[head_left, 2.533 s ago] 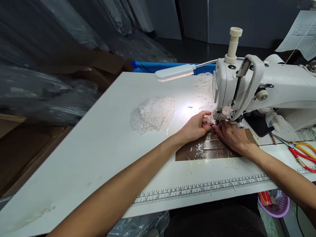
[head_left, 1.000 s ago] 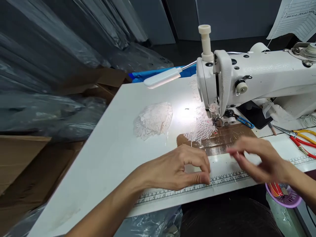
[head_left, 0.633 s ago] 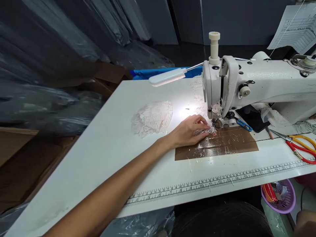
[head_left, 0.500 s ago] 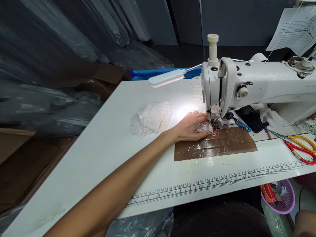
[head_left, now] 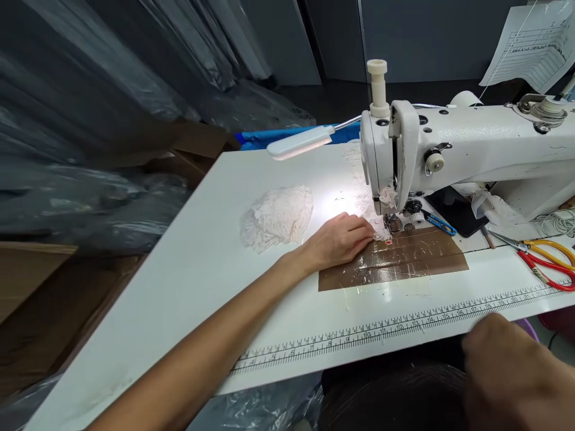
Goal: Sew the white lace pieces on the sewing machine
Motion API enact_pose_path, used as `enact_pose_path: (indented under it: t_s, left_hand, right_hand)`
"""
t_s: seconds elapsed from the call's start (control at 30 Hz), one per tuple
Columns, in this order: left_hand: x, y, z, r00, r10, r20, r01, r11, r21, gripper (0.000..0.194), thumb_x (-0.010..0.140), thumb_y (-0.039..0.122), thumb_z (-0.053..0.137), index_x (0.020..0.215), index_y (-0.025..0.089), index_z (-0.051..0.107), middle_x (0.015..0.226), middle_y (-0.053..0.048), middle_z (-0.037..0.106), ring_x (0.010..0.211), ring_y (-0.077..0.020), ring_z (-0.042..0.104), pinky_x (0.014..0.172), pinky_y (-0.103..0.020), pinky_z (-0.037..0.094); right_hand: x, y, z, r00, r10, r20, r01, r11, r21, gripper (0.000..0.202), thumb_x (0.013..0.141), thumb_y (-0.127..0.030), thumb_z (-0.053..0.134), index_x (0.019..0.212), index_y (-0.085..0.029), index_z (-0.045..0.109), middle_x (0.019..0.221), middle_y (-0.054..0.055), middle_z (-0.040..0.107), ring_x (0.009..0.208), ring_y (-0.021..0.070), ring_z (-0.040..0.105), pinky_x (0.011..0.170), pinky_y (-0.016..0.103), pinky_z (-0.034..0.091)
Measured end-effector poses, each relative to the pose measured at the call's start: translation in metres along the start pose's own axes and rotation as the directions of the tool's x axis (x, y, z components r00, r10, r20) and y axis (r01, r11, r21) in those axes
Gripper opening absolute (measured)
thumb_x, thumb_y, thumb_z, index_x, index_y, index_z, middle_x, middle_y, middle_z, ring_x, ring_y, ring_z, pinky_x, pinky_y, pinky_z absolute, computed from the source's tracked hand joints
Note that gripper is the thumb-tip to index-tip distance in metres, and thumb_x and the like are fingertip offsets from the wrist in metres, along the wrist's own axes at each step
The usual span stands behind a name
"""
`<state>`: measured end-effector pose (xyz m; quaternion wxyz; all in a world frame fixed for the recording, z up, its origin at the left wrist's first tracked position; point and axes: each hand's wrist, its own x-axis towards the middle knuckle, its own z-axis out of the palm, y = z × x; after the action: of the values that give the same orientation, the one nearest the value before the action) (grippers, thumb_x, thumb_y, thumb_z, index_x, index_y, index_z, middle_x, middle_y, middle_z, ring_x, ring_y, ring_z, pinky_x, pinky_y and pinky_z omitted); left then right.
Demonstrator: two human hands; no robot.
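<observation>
My left hand [head_left: 344, 240] is closed at the left of the needle area, its fingers bent together on a piece of white lace [head_left: 381, 230] that lies partly under the presser foot of the white sewing machine [head_left: 485, 140]. My right hand [head_left: 507, 365] is blurred at the lower right, in front of the table's front edge; its fingers cannot be made out. A crumpled pile of pale lace [head_left: 278, 216] rests on the white table [head_left: 188, 281], left of my left hand. Brown tape [head_left: 395, 260] covers the tabletop before the needle.
A lit lamp [head_left: 300, 142] hangs over the table. Right of the needle lie a blue thread snipper [head_left: 440, 224], a black phone [head_left: 456, 212] and scissors with red and yellow handles [head_left: 545, 257]. A printed ruler [head_left: 381, 332] runs along the front edge.
My left hand has drawn slightly back from the needle, its fingers more bent. My right hand has come further into view from the lower right corner. The view has shifted slightly.
</observation>
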<state>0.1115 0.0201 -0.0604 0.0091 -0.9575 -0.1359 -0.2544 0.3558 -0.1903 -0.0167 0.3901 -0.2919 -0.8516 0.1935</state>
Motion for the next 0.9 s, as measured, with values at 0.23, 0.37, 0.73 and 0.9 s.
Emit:
enact_pose_path:
  t_s: [0.23, 0.37, 0.73, 0.9]
  left_hand:
    - [0.019, 0.006, 0.002, 0.997, -0.039, -0.072, 0.038, 0.999, -0.024, 0.018, 0.092, 0.019, 0.048, 0.080, 0.016, 0.060, 0.079, -0.003, 0.070, 0.072, -0.0139, 0.065, 0.068, -0.028, 0.054]
    - [0.012, 0.011, 0.007, 0.999, 0.023, -0.042, -0.022, 0.999, 0.047, 0.018, 0.091, 0.016, 0.047, 0.080, 0.016, 0.061, 0.076, -0.003, 0.068, 0.069, -0.0143, 0.064, 0.066, -0.029, 0.054]
    - [0.009, 0.011, 0.016, 0.969, -0.088, -0.229, 0.080, 0.996, -0.044, 0.013, 0.095, 0.011, 0.051, 0.088, 0.012, 0.062, 0.085, -0.008, 0.070, 0.078, -0.0137, 0.068, 0.066, -0.025, 0.059]
    - [0.008, 0.011, 0.018, 0.986, -0.081, -0.146, 0.075, 0.996, -0.048, 0.014, 0.096, 0.016, 0.051, 0.091, 0.016, 0.064, 0.091, -0.005, 0.074, 0.085, -0.0153, 0.070, 0.073, -0.030, 0.061]
  right_hand:
    - [0.047, 0.087, 0.004, 0.978, 0.199, 0.057, -0.168, 0.922, -0.348, 0.020, 0.093, -0.022, 0.046, 0.097, -0.014, 0.064, 0.078, 0.005, 0.065, 0.064, 0.0137, 0.057, 0.057, 0.026, 0.042]
    - [0.060, 0.107, 0.014, 0.945, 0.289, 0.154, -0.175, 0.843, -0.509, 0.029, 0.095, -0.024, 0.044, 0.111, -0.014, 0.067, 0.098, 0.012, 0.065, 0.084, 0.0200, 0.059, 0.070, 0.031, 0.048]
    - [0.059, 0.117, 0.028, 0.946, 0.259, 0.197, -0.125, 0.848, -0.515, 0.033, 0.095, -0.019, 0.044, 0.122, -0.015, 0.062, 0.102, 0.013, 0.059, 0.092, 0.0232, 0.053, 0.078, 0.038, 0.052]
    - [0.058, 0.118, 0.027, 0.950, 0.250, 0.190, -0.123, 0.853, -0.507, 0.030, 0.095, -0.018, 0.045, 0.119, -0.014, 0.063, 0.101, 0.013, 0.060, 0.092, 0.0231, 0.053, 0.080, 0.038, 0.052]
